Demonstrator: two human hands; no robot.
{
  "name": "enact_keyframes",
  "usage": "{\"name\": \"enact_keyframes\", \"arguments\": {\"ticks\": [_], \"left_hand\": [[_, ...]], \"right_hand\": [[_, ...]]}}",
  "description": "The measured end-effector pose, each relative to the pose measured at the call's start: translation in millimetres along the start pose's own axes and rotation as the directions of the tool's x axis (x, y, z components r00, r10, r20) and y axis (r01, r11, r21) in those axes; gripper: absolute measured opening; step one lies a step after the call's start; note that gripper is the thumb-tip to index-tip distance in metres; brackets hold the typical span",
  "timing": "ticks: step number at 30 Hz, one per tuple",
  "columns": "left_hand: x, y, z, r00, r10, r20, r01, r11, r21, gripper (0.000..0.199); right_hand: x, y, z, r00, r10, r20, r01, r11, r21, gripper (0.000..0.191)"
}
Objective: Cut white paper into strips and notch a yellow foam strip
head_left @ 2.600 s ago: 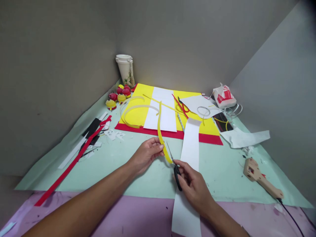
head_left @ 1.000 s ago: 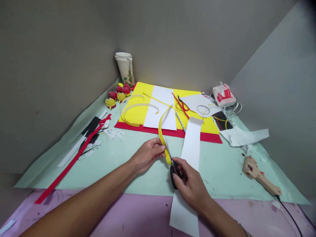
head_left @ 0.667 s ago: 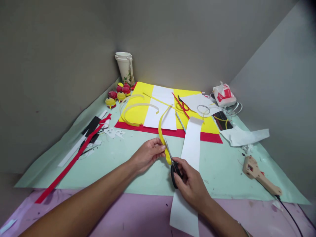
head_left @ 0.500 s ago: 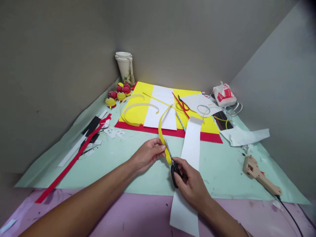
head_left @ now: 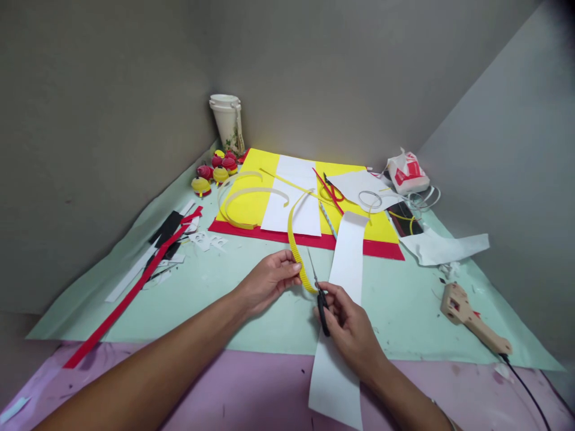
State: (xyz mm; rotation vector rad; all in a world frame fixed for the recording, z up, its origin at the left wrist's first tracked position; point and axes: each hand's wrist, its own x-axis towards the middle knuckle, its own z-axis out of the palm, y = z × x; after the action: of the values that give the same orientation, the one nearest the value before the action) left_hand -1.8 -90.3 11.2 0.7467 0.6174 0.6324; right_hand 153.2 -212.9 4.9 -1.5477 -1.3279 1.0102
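Observation:
My left hand (head_left: pixel 272 280) pinches a curved yellow strip (head_left: pixel 293 242) with a ridged or notched edge, whose far end arches over the white panel. Black-handled scissors (head_left: pixel 322 305) are held in my right hand (head_left: pixel 350 326), blades pointing up and away, just right of the strip. The strip's near end reaches the scissors beside my right fingers; whether they touch it I cannot tell. Beneath my right hand a long white paper strip (head_left: pixel 348 257) runs toward the near edge.
Behind lies a yellow, white and red board (head_left: pixel 256 164) with curled strips. Red-and-yellow balls (head_left: pixel 200 186) and a white cup (head_left: pixel 227 123) stand back left. A long red strip (head_left: pixel 135 290) lies left; a glue gun (head_left: pixel 476 323) and tissue pack (head_left: pixel 407 172) are right.
The scissors have swung away from the yellow strip to the right, and their blades look closed now. The strip's near end has shifted right. My left hand has hardly moved.

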Motion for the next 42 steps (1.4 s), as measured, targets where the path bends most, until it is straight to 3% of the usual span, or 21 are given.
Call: {"name": "enact_keyframes", "arguments": {"ticks": [5,10,13,18,34,42], "left_hand": [[-1,1,-0.7,1.000,-0.004,0.029,0.005,0.999,-0.038,0.015],[-1,3,-2.9,0.997,-0.051,0.064,0.060,0.988,-0.143,0.012],[-1,4,-3.4,0.993,-0.078,0.084,0.091,0.981,-0.172,0.011],[0,0,-2.0,0.996,-0.046,0.073,0.051,0.996,-0.068,0.012],[1,-6,-3.2,0.997,-0.053,0.054,0.055,0.998,-0.022,0.012],[1,-5,-2.0,0.998,-0.053,0.042,0.054,0.998,-0.027,0.014]], "right_hand": [[2,6,-2,0.999,0.038,-0.035,-0.033,0.991,0.127,0.033],[3,6,-3,0.999,0.041,-0.036,-0.035,0.988,0.148,0.033],[3,3,-3,0.999,0.040,-0.016,-0.038,0.991,0.126,0.032],[2,-5,-2,0.999,0.029,0.038,-0.031,0.998,0.046,0.029],[1,-6,2,0.995,-0.092,0.029,0.095,0.991,-0.093,0.039],[1,-1,3,0.995,-0.098,0.017,0.100,0.987,-0.122,0.037]]}}
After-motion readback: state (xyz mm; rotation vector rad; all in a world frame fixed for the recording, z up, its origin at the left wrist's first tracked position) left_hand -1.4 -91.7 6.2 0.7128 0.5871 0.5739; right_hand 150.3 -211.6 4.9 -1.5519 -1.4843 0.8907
